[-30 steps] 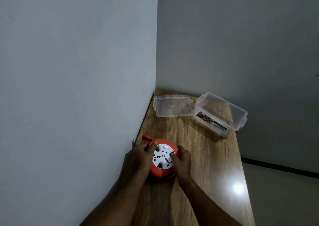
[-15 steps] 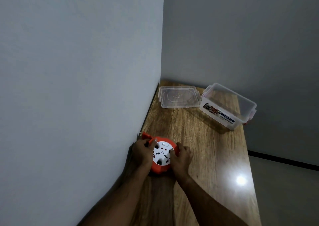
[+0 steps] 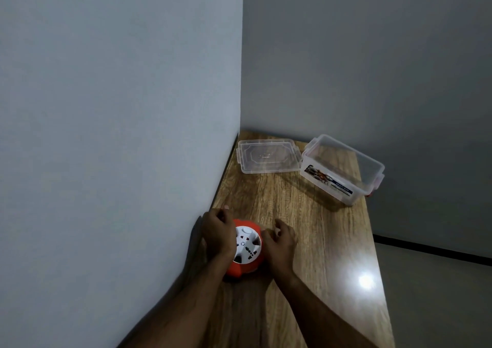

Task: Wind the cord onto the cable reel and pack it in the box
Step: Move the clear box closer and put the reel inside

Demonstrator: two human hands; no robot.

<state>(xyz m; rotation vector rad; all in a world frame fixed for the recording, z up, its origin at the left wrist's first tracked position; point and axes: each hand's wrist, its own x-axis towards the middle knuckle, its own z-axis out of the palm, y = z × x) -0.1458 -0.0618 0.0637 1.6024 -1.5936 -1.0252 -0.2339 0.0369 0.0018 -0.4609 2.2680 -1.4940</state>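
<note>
While the round orange cable reel with its white socket face point(image 3: 246, 249) sits on the wood-grain tabletop point(image 3: 306, 241) close to the pale grey wall point(image 3: 119, 134), we read this as the tail end of the winding step. No loose cord shows anywhere; whether any is left under the hands we cannot tell.

Left hand point(image 3: 217, 237) lies over the reel's wall-side edge, fingers curled down around the rim, so we call it a grip on the reel. Right hand point(image 3: 279, 242) is just beside the reel's other side, fingers loosely curled; whether they touch the orange rim or pinch anything we cannot tell, it looks like nothing is held.

Clear rectangular plastic box with a printed label point(image 3: 343, 170) stands well apart at the far right of the table, open top, nothing visible inside. Its clear flat lid point(image 3: 269, 156) lies separately, just beside the box toward the wall.

Next move, in our judgement: get both hands on the reel's sides, lift it, carry it across to the box and lower it in flat. Fit looks close, so the reel likely needs to go in level. Lid goes on after.
</note>
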